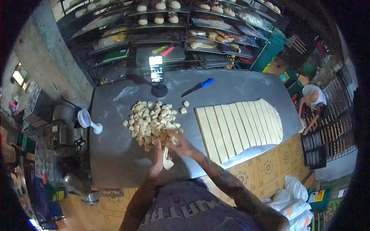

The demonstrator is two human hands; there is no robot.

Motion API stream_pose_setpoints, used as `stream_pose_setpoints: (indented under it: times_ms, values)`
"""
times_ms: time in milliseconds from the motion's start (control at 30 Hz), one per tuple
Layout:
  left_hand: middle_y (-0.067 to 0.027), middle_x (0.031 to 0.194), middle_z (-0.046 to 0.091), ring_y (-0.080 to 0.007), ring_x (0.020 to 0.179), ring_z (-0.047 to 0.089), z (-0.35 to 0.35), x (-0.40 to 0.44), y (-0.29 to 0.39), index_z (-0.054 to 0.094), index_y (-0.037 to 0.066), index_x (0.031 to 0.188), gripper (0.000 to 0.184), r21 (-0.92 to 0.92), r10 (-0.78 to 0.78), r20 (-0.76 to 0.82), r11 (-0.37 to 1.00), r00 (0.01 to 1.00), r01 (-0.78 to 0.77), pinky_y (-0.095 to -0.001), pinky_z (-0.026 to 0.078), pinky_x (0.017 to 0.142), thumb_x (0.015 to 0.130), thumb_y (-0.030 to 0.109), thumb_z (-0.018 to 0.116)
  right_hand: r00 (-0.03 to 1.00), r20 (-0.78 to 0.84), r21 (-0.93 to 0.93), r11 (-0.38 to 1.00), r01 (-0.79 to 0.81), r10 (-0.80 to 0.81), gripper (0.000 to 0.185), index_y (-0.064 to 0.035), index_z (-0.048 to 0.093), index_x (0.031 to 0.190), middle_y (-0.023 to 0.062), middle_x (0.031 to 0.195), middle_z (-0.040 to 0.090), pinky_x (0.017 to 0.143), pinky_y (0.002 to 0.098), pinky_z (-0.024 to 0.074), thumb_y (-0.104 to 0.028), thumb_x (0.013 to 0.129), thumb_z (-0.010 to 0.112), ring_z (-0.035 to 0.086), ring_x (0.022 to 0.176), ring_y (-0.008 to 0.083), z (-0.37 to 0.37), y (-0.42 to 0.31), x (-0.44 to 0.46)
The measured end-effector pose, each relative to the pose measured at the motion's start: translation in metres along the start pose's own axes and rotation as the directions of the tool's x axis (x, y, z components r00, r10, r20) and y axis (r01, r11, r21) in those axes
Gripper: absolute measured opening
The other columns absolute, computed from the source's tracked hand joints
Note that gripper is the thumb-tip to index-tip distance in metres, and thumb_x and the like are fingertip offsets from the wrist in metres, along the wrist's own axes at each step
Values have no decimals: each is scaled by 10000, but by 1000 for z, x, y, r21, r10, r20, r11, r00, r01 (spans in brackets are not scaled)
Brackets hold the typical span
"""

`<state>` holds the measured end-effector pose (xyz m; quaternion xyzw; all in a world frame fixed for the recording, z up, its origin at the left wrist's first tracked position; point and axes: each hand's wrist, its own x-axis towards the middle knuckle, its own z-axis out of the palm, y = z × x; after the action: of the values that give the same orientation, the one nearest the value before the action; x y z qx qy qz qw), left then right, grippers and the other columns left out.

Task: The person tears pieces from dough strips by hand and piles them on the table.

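Observation:
At the near edge of a dark table [115, 161], my left hand [157, 158] is closed around a pale strip of dough [168, 161], whose lower end hangs below the fingers. Just right of it and close to the strip's top, my right hand [179, 144] is blurred, so its grip is unclear. Both hands are at the near side of a heap of small dough pieces [154, 117]. Two loose pieces [185, 104] lie to the heap's right. Further right is a flat dough sheet [239, 129] cut into long strips.
Behind the heap, a lit phone [156, 69] stands on a round base. A blue-handled knife [198, 87] lies near the far edge, and a small white fan [88, 121] stands at left. Bread racks [162, 34] are behind; another person [313, 98] bends at right.

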<state>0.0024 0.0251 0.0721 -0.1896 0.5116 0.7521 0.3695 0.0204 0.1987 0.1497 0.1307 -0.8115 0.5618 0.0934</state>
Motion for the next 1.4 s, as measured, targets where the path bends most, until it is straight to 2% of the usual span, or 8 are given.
stream_pose_setpoints:
  times_ms: [200,300,567,700,833,1000,1100,1400]
  values:
    - [-76,917,627,-221,772,626,29,6,-24,566,117,1127,373,-334,262,44,913,964,-233,-360,514,688,999,462,510,937,216,-90,961,-261,275,348,-14,596,1143,143,947,680,680,372,546,-293,940,647,661,835,205,-7,-17,-23]
    - [-167,1126,616,-330,957,641,-9,68,-113,509,29,1263,491,859,750,381,-72,541,-506,-395,530,779,942,389,600,870,89,-35,875,-484,485,325,4,599,1043,158,935,681,696,360,551,-312,971,590,670,802,197,-20,-22,-30]
    - [-237,1037,652,-413,945,642,50,4,-72,495,-7,1266,522,751,515,42,549,856,-367,-507,505,793,818,199,666,939,108,-511,829,-229,326,443,-47,644,917,216,664,633,680,472,529,-462,974,499,677,735,400,-27,-2,-35]
    - [-268,1031,638,-433,901,648,70,-8,-51,487,21,1266,506,898,596,33,334,802,-285,-528,508,753,825,196,663,963,-4,202,944,-263,269,320,-73,646,885,184,746,665,703,431,544,-378,955,576,691,794,360,-14,15,-19]
    - [-259,1019,642,-409,860,653,11,38,-63,495,64,1244,435,966,384,231,19,894,-258,-488,516,709,885,263,637,935,7,-437,842,-315,354,232,-68,670,956,164,821,675,705,395,541,-298,927,650,683,833,322,8,65,-9]
    - [-240,1005,649,-386,816,646,-8,6,-54,541,88,1192,365,942,551,282,-1,786,-337,-453,516,675,914,314,607,966,-192,-312,944,109,-175,240,-55,671,1068,139,846,671,720,366,541,-228,904,695,668,855,259,0,76,10]
    - [-249,1015,645,-409,820,643,-23,27,-40,558,73,1198,356,-26,-176,-56,984,983,174,-477,519,701,917,292,567,992,-114,-195,980,35,-58,406,-37,569,1227,172,910,691,766,435,554,-239,897,690,684,860,341,8,4,-13]
    - [-171,1042,654,-324,865,653,-50,91,-147,582,48,1141,403,902,318,213,300,924,-311,-448,519,711,1004,407,463,835,133,-18,843,-537,535,398,-15,598,1153,191,800,681,697,424,566,-370,974,577,697,708,324,-22,-27,-45]
